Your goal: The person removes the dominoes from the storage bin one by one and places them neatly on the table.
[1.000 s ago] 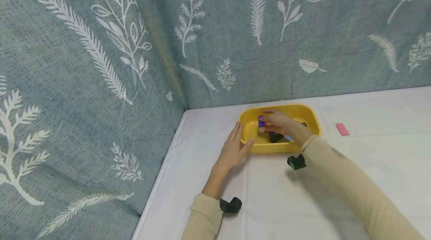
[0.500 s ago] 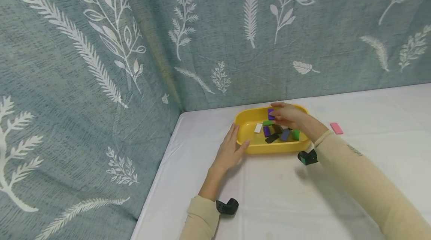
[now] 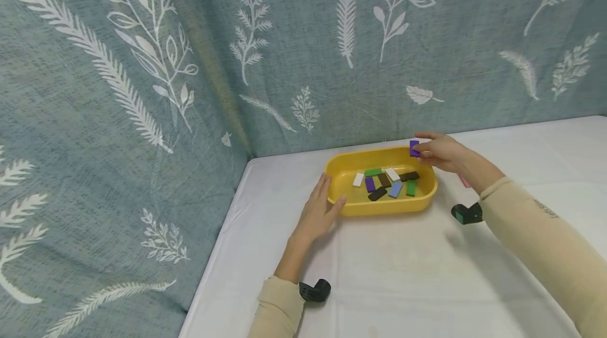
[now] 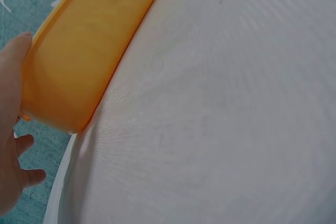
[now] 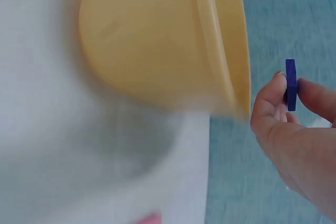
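Note:
A yellow plastic tub [image 3: 379, 209] stands near the back of the white-covered table. Several small flat blocks lie scattered in it: white, green, brown, black, a purple block [image 3: 370, 185] and a blue block [image 3: 395, 190]. My left hand [image 3: 315, 214] rests against the tub's left end, fingers along the side and thumb at the front wall. Above the tub's back right rim, my right hand [image 3: 441, 152] pinches another purple block [image 5: 291, 85] between thumb and fingers. The right wrist view shows this block edge-on, apart from the tub.
A pink block [image 3: 464, 182] lies on the table right of the tub, partly covered by the right forearm. The green-blue leaf-patterned curtain [image 3: 284, 53] hangs behind and along the left side of the table [image 3: 389, 274].
My right hand has moved from inside the tub to the right and up over its right rim, carrying the purple block. My left hand has stayed against the tub's left end.

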Demonstrator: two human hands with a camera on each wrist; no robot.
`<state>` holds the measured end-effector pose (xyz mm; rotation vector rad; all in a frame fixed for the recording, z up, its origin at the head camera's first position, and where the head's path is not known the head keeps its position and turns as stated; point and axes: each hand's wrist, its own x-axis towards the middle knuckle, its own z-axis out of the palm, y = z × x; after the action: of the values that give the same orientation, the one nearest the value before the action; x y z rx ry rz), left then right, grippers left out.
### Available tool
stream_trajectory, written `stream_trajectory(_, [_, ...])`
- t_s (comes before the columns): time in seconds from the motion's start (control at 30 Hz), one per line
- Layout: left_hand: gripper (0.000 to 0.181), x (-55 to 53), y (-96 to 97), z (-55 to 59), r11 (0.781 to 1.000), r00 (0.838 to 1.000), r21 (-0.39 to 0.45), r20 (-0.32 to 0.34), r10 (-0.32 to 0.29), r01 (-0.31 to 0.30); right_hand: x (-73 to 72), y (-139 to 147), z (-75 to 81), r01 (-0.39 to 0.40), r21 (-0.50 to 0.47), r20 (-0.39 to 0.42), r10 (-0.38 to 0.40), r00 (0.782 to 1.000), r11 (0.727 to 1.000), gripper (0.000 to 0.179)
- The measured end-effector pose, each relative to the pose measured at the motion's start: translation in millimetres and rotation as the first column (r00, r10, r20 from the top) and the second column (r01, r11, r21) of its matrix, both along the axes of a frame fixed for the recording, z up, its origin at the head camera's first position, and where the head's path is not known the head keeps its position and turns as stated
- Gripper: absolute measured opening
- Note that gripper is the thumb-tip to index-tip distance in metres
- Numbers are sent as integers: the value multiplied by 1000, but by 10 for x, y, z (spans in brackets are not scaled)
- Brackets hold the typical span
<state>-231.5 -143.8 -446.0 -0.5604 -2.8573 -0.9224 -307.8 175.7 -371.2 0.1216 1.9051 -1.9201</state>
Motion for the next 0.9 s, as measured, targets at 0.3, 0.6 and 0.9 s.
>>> stream_trajectory(0.3, [75, -11, -3, -11, 1000, 1000, 0, -1, 2, -2, 30, 577, -2, 67, 47, 23, -68, 997, 997, 67])
stream_trajectory(0.6, [74, -24, 12, -7, 1000, 1000, -4, 0, 11, -11, 128, 1045, -200, 53, 71, 4, -53, 999, 996, 66])
stream_trajectory(0.9, [73, -6, 27, -18, 1000, 1000, 8, 3, 18, -18, 237, 1285, -442, -8, 191, -36, 15, 999, 982, 65])
